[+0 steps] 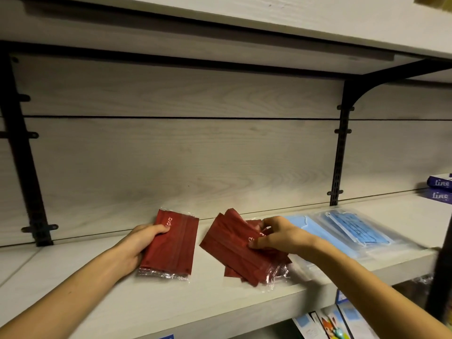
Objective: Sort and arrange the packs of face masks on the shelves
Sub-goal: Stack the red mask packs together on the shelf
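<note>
Two red mask packs sit in the left grip.

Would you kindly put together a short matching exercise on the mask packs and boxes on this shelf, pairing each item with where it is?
Items:
1. single red mask pack
2. loose pile of red mask packs
3. blue mask packs
4. purple boxes

Places:
A. far right end of the shelf, at the frame edge
B. gripped by the left hand
C. lying flat, right of the red packs
D. under the fingers of the right hand

Pairs: 1-B, 2-D, 3-C, 4-A
</note>
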Demonstrator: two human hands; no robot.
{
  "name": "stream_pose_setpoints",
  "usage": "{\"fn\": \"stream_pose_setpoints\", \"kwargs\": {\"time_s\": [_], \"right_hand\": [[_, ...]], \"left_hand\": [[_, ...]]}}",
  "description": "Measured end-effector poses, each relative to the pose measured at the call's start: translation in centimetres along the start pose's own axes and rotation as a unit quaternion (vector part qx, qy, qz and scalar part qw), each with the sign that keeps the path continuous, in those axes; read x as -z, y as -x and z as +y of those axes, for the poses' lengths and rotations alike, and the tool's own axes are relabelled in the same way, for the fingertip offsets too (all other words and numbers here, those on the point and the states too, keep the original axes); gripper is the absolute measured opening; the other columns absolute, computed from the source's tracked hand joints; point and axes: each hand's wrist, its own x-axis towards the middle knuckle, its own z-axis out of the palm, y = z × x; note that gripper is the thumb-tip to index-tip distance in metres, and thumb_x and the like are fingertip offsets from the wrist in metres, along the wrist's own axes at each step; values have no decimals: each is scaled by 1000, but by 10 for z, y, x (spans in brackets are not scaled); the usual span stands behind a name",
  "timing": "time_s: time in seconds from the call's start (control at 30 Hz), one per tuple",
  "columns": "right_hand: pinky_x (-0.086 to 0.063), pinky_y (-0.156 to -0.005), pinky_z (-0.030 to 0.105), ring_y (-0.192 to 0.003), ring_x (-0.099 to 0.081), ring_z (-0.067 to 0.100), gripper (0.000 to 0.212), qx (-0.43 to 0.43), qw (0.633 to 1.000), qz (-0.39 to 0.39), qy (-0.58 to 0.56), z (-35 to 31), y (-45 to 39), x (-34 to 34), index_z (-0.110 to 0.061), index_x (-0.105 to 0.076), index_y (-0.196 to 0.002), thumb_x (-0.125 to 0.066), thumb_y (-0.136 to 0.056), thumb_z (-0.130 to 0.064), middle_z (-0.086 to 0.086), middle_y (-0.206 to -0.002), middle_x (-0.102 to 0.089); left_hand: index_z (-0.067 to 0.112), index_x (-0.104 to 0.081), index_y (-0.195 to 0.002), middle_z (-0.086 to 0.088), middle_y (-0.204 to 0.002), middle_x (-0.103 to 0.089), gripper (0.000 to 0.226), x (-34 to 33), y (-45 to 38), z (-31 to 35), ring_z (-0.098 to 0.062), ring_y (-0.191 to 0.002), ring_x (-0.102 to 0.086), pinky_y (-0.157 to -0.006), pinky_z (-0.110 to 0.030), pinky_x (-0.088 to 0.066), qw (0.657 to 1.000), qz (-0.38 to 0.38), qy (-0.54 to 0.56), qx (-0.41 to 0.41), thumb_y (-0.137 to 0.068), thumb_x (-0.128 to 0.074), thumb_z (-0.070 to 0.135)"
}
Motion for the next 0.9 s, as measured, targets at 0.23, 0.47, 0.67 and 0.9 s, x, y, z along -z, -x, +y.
{"fn": "stream_pose_setpoints", "kwargs": {"time_s": [0.23,0.47,0.67,0.9], "right_hand": [[-60,-86,36,-94,-72,30,27,10,982,-173,-78,-23,-17,12,-10,-64,-109,-77,-86,-7,20,-110,-74],[-51,-78,23,-86,-68,13,23,87,938,-186,280,-66,-55,-32,-14,-76,-108,-76,-85,-12,0,-97,-75],[-42,-84,23,-106,-67,23,36,233,856,-10,461,-82,-71,-90,-36,-75,-112,-61,-84,-20,-5,-111,-75],[-31,-113,46,-129,-47,25,47,345,844,91,400,-65,-83,-124,-29,-60,-132,-63,-85,-33,-3,-133,-58]], "left_hand": [[0,-69,-108,-21,-84,-75,20,37,4,-1,-27,-60,-71,-54,-33,-60,1000,23,-15,3,-92,-66,13],[3,-70,-109,-24,-85,-74,19,39,16,-5,-28,-56,-70,-52,-35,-60,1000,5,15,-14,-94,-65,12],[5,-74,-109,-25,-101,-74,34,36,28,-2,-34,-77,-71,-75,-44,-60,997,-64,36,3,-89,-72,33],[4,-71,-114,-27,-109,-72,32,33,30,-5,-35,-90,-70,-83,-43,-58,993,-105,-4,-47,-84,-76,9]]}}
